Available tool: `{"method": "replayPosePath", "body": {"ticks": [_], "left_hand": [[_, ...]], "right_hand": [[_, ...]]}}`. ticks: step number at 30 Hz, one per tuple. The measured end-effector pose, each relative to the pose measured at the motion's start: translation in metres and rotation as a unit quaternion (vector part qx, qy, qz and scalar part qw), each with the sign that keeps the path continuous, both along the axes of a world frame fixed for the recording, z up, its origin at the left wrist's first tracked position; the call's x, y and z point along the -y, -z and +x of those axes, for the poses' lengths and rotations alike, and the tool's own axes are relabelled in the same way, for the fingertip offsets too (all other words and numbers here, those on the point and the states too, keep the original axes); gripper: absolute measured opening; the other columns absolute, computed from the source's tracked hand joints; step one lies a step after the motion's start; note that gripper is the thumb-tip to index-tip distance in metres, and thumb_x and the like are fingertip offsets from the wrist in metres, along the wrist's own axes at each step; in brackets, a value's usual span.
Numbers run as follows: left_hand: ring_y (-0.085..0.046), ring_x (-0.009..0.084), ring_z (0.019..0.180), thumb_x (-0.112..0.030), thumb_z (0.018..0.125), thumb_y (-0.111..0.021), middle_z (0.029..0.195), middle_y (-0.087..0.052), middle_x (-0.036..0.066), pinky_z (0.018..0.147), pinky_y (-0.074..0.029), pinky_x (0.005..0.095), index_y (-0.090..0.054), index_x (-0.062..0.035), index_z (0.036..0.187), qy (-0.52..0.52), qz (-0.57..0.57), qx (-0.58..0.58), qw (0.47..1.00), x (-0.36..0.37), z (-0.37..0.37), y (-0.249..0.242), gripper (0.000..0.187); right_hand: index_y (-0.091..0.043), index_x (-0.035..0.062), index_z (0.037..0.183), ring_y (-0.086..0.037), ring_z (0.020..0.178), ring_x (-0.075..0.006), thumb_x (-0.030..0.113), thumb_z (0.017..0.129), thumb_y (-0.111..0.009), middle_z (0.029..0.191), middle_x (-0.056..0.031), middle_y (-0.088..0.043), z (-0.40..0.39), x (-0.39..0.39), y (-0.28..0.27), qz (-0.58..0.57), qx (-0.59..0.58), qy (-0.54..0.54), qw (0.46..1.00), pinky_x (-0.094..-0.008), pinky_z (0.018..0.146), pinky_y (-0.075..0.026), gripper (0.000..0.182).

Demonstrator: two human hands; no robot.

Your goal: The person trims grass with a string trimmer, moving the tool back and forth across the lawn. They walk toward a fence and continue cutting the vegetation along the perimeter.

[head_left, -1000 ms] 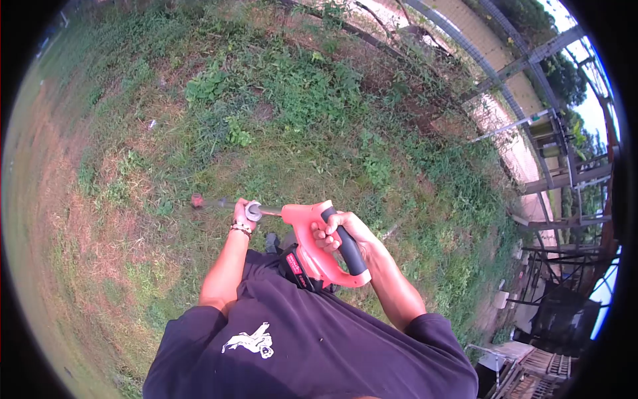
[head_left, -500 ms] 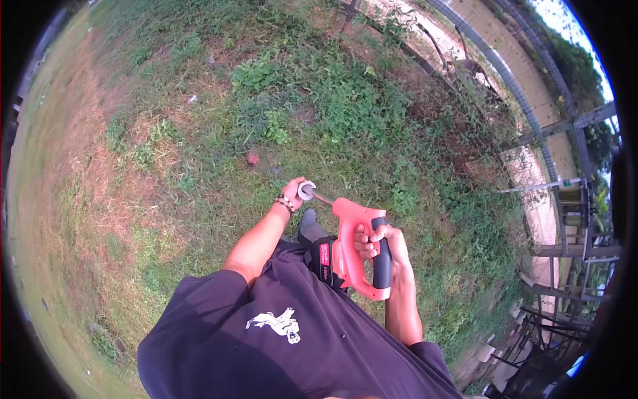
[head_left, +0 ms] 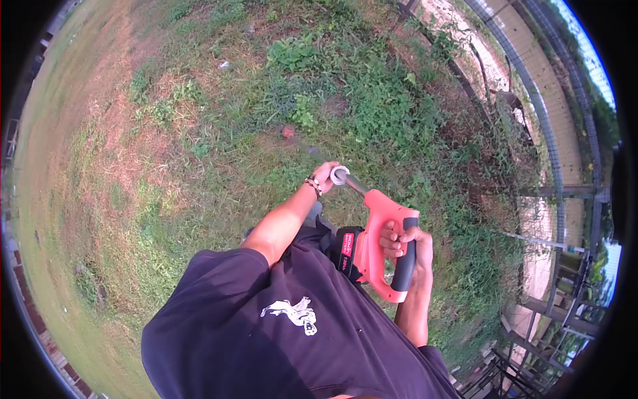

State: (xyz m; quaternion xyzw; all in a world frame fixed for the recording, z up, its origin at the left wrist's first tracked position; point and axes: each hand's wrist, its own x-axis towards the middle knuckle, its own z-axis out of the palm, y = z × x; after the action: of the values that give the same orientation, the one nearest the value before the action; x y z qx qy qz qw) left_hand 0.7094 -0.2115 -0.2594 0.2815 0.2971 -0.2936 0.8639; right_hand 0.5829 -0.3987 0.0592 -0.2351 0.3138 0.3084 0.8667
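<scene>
A red cordless grass trimmer (head_left: pixel 380 211) slants across in front of my body, with a black battery (head_left: pixel 347 253) on its near side. My right hand (head_left: pixel 419 247) is wrapped round its black rear grip. Farther along, my left hand (head_left: pixel 323 177) is closed at the pale ring-shaped front handle (head_left: pixel 339 175) on the shaft. The small reddish cutting head (head_left: pixel 288 132) is low among the grass beyond my left hand. Its lower shaft is blurred, so I cannot make out the line or blade.
Short, partly dry grass (head_left: pixel 166 219) spreads to the left. Leafy weeds (head_left: pixel 379 110) grow thicker ahead and right. Along the right side runs a mesh fence (head_left: pixel 541 113) with rails and posts. A pale scrap (head_left: pixel 224 64) lies in the grass.
My view has tilted, so the ground, trimmer and both arms appear farther right, with the ground also higher. Both hands keep their hold, and the cutting head stays over nearly the same patch.
</scene>
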Motion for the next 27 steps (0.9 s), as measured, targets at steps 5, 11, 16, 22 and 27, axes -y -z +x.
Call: {"method": "replayPosePath", "body": {"ticks": [5,11,16,22,27], "left_hand": [[-0.061,0.0203,0.079,-0.019,0.089,-0.052,0.085,-0.064,0.007,0.075,-0.051,0.0367,-0.059,-0.0070,0.090,-0.095,0.017,-0.007,0.995,-0.050,-0.009,0.001,0.014],[-0.061,0.0206,0.079,-0.017,0.090,-0.050,0.084,-0.063,0.007,0.074,-0.051,0.0365,-0.058,-0.0060,0.091,-0.156,0.032,-0.037,0.986,-0.087,-0.006,-0.012,0.014],[-0.060,0.0197,0.078,-0.019,0.093,-0.048,0.082,-0.062,0.006,0.074,-0.050,0.0354,-0.057,-0.0060,0.090,-0.152,0.044,-0.035,0.987,-0.070,0.022,0.005,0.016],[-0.060,0.0173,0.074,-0.020,0.093,-0.049,0.081,-0.062,0.004,0.069,-0.050,0.0329,-0.058,-0.0083,0.088,-0.078,0.016,0.014,0.997,-0.002,0.062,-0.007,0.016],[-0.062,0.0186,0.077,-0.018,0.091,-0.049,0.083,-0.063,0.006,0.070,-0.052,0.0345,-0.057,-0.0066,0.090,-0.013,0.010,0.009,1.000,0.046,0.086,-0.005,0.014]], "right_hand": [[-0.051,-0.0042,0.087,-0.040,0.053,-0.0112,0.002,0.059,-0.051,0.070,-0.0074,-0.048,0.039,-0.002,0.013,0.036,-0.018,-0.076,0.996,-0.0204,0.040,-0.037,0.029],[-0.049,-0.0022,0.084,-0.040,0.051,-0.0106,0.002,0.061,-0.049,0.071,-0.0071,-0.048,0.080,-0.017,0.026,0.059,-0.023,-0.149,0.987,-0.0194,0.038,-0.035,0.023],[-0.049,-0.0024,0.086,-0.042,0.052,-0.0114,0.001,0.060,-0.049,0.070,-0.0077,-0.049,0.089,-0.007,0.023,0.031,0.001,-0.142,0.989,-0.0206,0.039,-0.036,0.026],[-0.050,-0.0021,0.088,-0.041,0.052,-0.0121,0.000,0.060,-0.050,0.069,-0.0082,-0.049,0.075,0.018,0.007,-0.046,0.060,-0.076,0.994,-0.0216,0.039,-0.036,0.028],[-0.050,-0.0030,0.089,-0.041,0.051,-0.0124,0.000,0.059,-0.049,0.067,-0.0086,-0.049,0.062,0.028,-0.003,-0.077,0.070,-0.010,0.995,-0.0222,0.039,-0.036,0.031]]}}
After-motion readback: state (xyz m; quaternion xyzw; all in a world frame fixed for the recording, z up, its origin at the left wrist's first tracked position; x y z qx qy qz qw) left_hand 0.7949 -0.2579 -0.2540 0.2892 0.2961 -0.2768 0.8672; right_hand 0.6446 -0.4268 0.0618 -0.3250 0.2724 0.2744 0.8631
